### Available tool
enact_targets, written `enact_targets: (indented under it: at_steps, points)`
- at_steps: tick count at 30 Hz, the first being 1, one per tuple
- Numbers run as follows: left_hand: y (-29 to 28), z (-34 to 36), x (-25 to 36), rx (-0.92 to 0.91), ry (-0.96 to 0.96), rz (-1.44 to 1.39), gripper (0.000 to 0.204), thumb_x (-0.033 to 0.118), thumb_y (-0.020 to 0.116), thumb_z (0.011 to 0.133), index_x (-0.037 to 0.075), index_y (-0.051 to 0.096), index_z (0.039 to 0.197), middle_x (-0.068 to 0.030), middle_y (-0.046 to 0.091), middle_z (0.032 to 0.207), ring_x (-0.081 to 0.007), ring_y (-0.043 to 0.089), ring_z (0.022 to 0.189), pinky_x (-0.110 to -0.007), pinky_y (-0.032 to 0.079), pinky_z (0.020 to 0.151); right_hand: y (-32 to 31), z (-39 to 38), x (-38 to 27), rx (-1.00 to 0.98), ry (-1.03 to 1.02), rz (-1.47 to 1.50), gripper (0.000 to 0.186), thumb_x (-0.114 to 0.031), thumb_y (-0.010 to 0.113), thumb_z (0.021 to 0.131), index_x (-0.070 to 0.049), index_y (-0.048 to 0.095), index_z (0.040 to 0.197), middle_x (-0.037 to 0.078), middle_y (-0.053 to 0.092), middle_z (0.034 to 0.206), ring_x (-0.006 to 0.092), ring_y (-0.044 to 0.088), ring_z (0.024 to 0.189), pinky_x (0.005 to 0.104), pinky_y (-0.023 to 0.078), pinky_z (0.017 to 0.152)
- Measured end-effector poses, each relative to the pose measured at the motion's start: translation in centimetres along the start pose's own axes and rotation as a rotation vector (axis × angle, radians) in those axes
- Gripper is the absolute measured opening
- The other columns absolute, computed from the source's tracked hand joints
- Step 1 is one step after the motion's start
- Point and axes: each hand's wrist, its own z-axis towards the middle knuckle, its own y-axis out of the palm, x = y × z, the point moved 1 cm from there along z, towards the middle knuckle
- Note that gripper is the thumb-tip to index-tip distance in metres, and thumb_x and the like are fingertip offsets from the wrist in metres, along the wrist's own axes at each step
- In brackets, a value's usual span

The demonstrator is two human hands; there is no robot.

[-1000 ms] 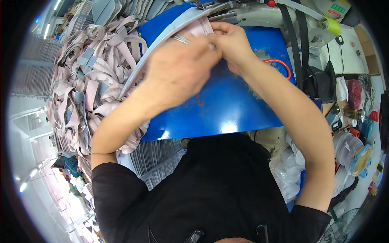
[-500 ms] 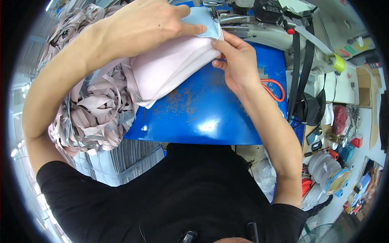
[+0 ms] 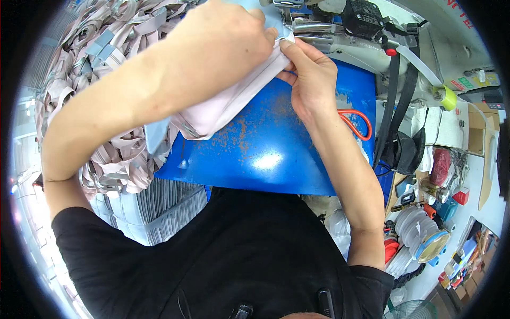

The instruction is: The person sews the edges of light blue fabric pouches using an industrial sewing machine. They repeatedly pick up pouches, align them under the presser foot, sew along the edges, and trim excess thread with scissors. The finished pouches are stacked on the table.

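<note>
A pale pink fabric piece with a light-blue layer on top lies slantwise on the blue table, its far end by the metal presser foot of a sewing machine. My right hand pinches the fabric's right edge between thumb and fingers, just in front of the foot. Over the far part of the cloth is my left hand, its fingers curled in at the same edge, close to my right thumb. That hand and forearm hide much of the fabric.
A big heap of pink and grey fabric strips rises on the left, above bundled grey stacks. Red-handled scissors lie by my right wrist. Black straps hang at the right, beside a cluttered shelf with thread spools.
My left hand's outstretched index finger has curled in, and the hand has moved right toward my right hand. The fabric's near end is now more covered by my forearm. My right hand keeps its pinch.
</note>
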Motion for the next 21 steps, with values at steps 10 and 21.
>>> enact_targets:
  at_steps: [10, 21]
  points:
    - [1.3, 2.2, 6.2, 0.159, -0.269, -0.216, 0.039, 0.009, 0.069, 0.076, -0.011, 0.064, 0.110, -0.0153, 0.070, 0.083, -0.0252, 0.074, 0.069, -0.034, 0.058, 0.058, -1.4, -0.9, 2.1, -0.036, -0.109, 0.101, 0.030, -0.006, 0.072, 0.095, 0.006, 0.071, 0.123, 0.011, 0.074, 0.110, 0.0142, 0.068, 0.099, 0.0282, 0.055, 0.088]
    - [2.4, -1.8, 11.4, 0.419, -0.474, -0.734, 0.050, 0.020, 0.075, 0.076, 0.001, 0.063, 0.121, -0.0168, 0.066, 0.122, -0.0390, 0.068, 0.103, -0.043, 0.055, 0.083, -6.9, -8.7, 3.2, -0.153, -0.186, -0.337, 0.034, 0.003, 0.069, 0.091, 0.002, 0.070, 0.125, 0.008, 0.064, 0.115, 0.0121, 0.064, 0.098, 0.0262, 0.054, 0.085]
